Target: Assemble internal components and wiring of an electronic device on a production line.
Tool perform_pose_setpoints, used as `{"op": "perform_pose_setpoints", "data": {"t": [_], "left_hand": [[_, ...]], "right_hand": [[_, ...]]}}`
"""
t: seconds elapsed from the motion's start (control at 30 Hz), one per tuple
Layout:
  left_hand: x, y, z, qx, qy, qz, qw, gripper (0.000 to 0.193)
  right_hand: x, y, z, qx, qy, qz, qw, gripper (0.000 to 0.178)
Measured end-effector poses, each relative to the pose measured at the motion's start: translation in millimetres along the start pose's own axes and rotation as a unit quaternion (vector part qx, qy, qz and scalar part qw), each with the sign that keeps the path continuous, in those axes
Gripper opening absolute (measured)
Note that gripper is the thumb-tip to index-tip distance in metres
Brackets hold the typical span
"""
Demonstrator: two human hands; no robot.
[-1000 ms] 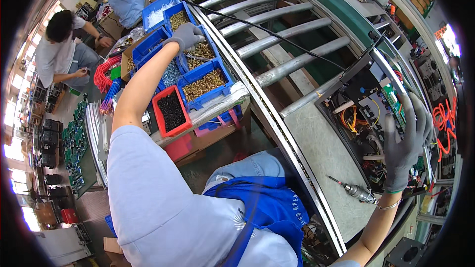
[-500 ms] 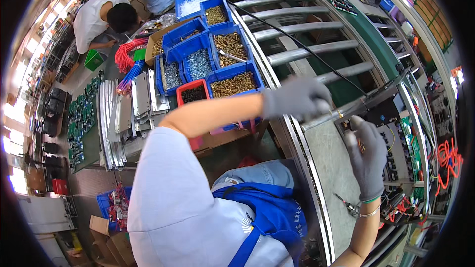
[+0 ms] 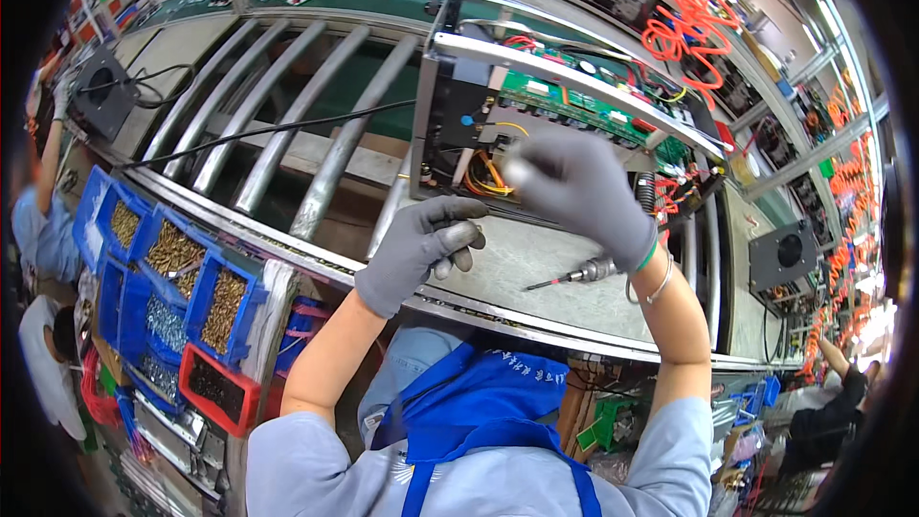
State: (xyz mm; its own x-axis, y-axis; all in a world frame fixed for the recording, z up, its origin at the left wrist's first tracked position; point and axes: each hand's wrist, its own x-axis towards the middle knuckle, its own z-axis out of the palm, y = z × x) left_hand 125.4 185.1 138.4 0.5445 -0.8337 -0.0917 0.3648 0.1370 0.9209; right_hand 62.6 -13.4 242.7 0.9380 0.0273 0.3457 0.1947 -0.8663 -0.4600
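1. head view, clock read from the picture's centre: the case [image 3: 459,120] lies near one o'clock, at the desk's [image 3: 517,247] far side. its wires [image 3: 490,172] and board [image 3: 546,91] are exposed, probably turned this way so both hands can get at the inside.
2. head view, just off centre toward eight: the left hand [image 3: 416,254], gloved, is above the desk, short of the case. its grip is half curled, thumb close to the fingers; i cannot tell whether something small sits there.
3. head view, between two and three: the right hand [image 3: 589,196], gloved, blocks part of the case. its grip looks bent inward but is blurred, so i cannot tell how far it is closed, what it has, or whether it touches the case.
4. head view, between three and four: the driver [image 3: 589,272] lies on the desk below the right hand, tip toward nine, likely parked there for quick pickup.
5. head view, eight to nine: blue bins [image 3: 251,321] and a red bin [image 3: 251,402] keep small parts sorted, presumably for easy reach from the left.
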Motion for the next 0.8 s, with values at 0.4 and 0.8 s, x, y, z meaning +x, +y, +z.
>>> {"op": "perform_pose_setpoints", "data": {"t": [0.4, 0.8], "left_hand": [[-6.5, -57.8, -22.0, -0.089, 0.014, -0.040, 0.995, 0.035], [-6.3, -60.0, -12.3, -0.047, 0.040, -0.039, 0.997, 0.037]], "right_hand": [[53.0, 10.9, 8.5, -0.280, 0.193, -0.079, 0.937, 0.027], [71.3, 19.9, -6.9, -0.273, 0.209, -0.027, 0.939, 0.041]]}}
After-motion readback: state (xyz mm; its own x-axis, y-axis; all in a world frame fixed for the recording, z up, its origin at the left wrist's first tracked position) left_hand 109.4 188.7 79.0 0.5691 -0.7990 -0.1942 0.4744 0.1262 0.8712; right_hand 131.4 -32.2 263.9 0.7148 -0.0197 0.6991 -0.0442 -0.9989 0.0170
